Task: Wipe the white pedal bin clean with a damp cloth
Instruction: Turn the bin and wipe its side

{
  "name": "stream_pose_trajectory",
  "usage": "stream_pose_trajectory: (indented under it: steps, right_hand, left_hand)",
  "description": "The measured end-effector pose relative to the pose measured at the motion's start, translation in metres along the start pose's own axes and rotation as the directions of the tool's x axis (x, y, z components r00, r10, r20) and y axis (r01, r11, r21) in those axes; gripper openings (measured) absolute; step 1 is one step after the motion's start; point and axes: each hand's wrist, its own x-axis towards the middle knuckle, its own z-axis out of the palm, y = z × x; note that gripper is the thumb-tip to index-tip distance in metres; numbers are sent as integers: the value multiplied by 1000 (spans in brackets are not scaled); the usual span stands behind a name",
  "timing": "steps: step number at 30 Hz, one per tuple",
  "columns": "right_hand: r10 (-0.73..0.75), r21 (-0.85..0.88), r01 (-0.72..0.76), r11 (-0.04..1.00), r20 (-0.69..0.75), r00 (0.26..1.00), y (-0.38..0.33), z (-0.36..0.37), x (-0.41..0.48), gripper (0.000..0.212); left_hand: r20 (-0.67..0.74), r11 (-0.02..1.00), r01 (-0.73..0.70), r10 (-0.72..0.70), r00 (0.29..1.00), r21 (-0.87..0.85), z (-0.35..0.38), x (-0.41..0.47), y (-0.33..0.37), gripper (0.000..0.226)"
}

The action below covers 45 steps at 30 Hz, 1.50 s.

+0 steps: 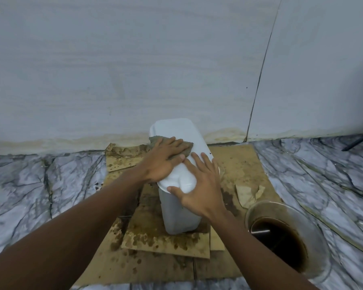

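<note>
The white pedal bin (177, 130) stands upright on stained cardboard, close to the wall, its lid shut. A brownish damp cloth (186, 150) lies across the left part of the lid. My left hand (162, 159) presses flat on the cloth with its fingers spread. My right hand (199, 185) rests on the near right part of the lid, fingers straight and spread, thumb over the front edge. The bin's pedal is hidden from this angle.
Stained cardboard sheets (239, 164) cover the marble floor (29, 185) under the bin. A glass bowl of dark brown water (281, 237) stands at the right front. Torn brown paper (247, 194) lies right of the bin. A dark tripod leg (358, 141) shows at far right.
</note>
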Motion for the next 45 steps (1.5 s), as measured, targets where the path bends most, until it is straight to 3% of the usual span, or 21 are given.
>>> stream_pose_trajectory:
  steps: [4,8,11,15,19,22,25,29,32,35,38,42,45]
  right_hand:
    - [-36,34,30,999,205,978,9,-7,23,102]
    - [-145,50,137,989,434,889,44,-37,41,107]
    - [-175,84,154,985,403,899,59,-42,53,102]
    - [-191,148,151,977,311,931,52,-30,68,94]
    - [-145,157,109,982,239,960,31,-15,108,90]
    - [-103,171,68,983,203,974,16,-8,147,76]
    - [-38,176,4,984,193,980,6,0,182,70]
    - [32,251,-67,966,142,989,8,13,213,68]
    - [62,336,-87,938,84,995,15,14,223,60]
    - [92,394,-99,914,36,995,23,16,230,52]
    - [102,424,-111,899,43,994,29,18,236,55]
    - [65,443,-87,892,64,996,42,17,241,49]
    - [30,487,-63,871,75,997,49,16,240,45]
  left_hand:
    - [-72,999,36,-38,997,-26,1,5,0,43]
    - [-66,999,24,-26,998,-29,0,16,-2,42]
    - [-82,998,30,-34,996,-55,2,29,-4,41]
    - [-182,964,50,-100,978,-261,-10,41,-13,33]
    - [-320,833,61,-277,906,-550,-33,41,-21,36]
    - [-416,776,12,-351,839,-630,-41,47,-39,26]
    - [-512,770,-72,-349,785,-634,-34,56,-52,33]
    - [-647,854,-80,-325,690,-515,-2,63,-56,40]
    - [-689,923,-15,-277,670,-385,24,67,-68,54]
    - [-677,976,5,-156,719,-220,52,68,-82,58]
    - [-659,992,103,-32,751,69,72,66,-93,57]
    - [-503,868,97,188,844,486,82,62,-103,57]
    - [-469,830,65,247,848,554,77,75,-95,58]
